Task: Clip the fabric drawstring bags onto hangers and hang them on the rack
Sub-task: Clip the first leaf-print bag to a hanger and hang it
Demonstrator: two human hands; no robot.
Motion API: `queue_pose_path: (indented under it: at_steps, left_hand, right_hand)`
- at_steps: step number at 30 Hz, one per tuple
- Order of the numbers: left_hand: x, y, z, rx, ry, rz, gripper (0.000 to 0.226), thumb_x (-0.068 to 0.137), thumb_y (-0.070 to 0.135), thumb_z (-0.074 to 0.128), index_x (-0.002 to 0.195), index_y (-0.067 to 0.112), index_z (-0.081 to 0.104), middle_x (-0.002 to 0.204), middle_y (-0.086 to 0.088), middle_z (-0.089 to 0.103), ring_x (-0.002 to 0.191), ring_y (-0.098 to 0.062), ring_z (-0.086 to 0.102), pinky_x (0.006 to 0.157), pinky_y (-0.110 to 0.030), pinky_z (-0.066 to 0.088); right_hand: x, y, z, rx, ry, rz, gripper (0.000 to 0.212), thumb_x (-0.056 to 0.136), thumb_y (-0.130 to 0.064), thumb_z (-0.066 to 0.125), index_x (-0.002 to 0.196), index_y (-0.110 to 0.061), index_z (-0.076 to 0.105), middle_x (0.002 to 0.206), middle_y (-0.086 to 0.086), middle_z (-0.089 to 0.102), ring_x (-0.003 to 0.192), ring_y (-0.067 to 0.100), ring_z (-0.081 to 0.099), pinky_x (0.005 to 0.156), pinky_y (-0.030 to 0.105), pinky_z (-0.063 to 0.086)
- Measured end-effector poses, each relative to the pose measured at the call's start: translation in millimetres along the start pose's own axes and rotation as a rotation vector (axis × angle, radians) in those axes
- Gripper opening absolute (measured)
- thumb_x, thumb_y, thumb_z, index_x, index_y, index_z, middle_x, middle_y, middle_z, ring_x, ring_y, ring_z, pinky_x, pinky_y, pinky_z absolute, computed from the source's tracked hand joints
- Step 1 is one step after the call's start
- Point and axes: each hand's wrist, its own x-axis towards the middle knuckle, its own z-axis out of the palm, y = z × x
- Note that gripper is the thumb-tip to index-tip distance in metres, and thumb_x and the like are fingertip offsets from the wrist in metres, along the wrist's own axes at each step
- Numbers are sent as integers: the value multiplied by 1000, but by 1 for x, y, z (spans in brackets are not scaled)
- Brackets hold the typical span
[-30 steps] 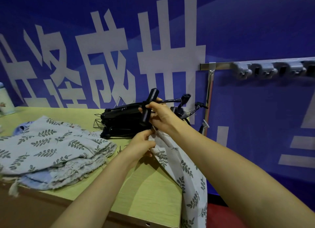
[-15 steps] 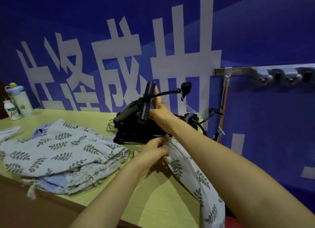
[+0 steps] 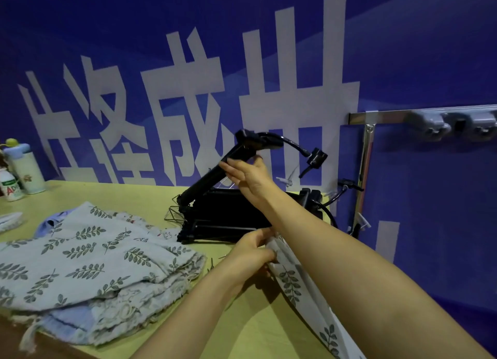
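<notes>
Head view: right hand (image 3: 248, 177) fingers grasp the black hanger (image 3: 212, 176); left hand (image 3: 251, 254) fingers pinch the leaf-print bag (image 3: 291, 283).

Two hands (image 3: 248, 174) (image 3: 251, 252), one raised hanger (image 3: 215, 174), one hanger stack (image 3: 228, 216), one held bag (image 3: 293, 286), one bag pile (image 3: 88, 259), two bottles (image 3: 25, 168) (image 3: 9, 185), one rack (image 3: 387, 116).

bare tabletop (image 3: 269, 329) near front edge, fabric pile (image 3: 88, 264) left, black hanger stack (image 3: 228, 216) behind, bottles (image 3: 18, 170) far-left

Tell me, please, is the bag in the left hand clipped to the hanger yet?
Not yet. The bag hangs from the left hand, apart from the hanger in the right hand.
</notes>
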Motion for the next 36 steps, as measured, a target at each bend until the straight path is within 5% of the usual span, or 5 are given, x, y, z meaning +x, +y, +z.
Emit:
queue_pose_path:
  at_steps: [5, 12, 18, 23, 36]
  left_hand:
    - [17, -4, 0, 52, -4, -18, 49, 84, -2, 49, 129, 20, 52, 115, -4, 67, 101, -22, 66, 72, -32, 54]
    - [19, -2, 0, 57, -14, -16, 44, 85, -1, 49, 122, 19, 56, 106, -3, 70, 96, -20, 67, 68, -29, 53]
    - [1, 19, 4, 66, 17, -3, 53, 87, -2, 48, 133, 25, 48, 110, 0, 66, 88, -17, 66, 72, -32, 53]
    - [-15, 46, 21, 107, 49, 43, 55, 89, -1, 45, 137, 26, 44, 98, -2, 64, 62, -9, 56, 47, -19, 44]
    - [-47, 70, 134, 168, 30, -16, 64, 84, -7, 39, 142, 21, 38, 74, -4, 58, 47, -11, 47, 47, -22, 37]
  right_hand:
    - [6, -2, -9, -102, 94, -32, 31, 90, 3, 56, 120, -7, 51, 96, 8, 63, 66, 11, 68, 68, 20, 56]
    - [0, -1, -6, -156, 16, 111, 54, 96, -35, 50, 143, -38, 22, 145, 18, 42, 102, 36, 66, 94, 50, 50]
    - [-15, -41, 0, 33, 128, -131, 43, 94, -16, 57, 133, -24, 41, 101, 8, 64, 78, 18, 63, 68, 29, 52]
    - [-50, -93, -4, 10, 161, -244, 35, 93, -22, 58, 125, -28, 45, 129, 9, 58, 109, 22, 60, 79, 33, 52]
    - [-196, -243, -95, 49, 444, -654, 7, 98, -29, 49, 98, -24, 45, 73, 6, 57, 61, 17, 57, 61, 29, 48]
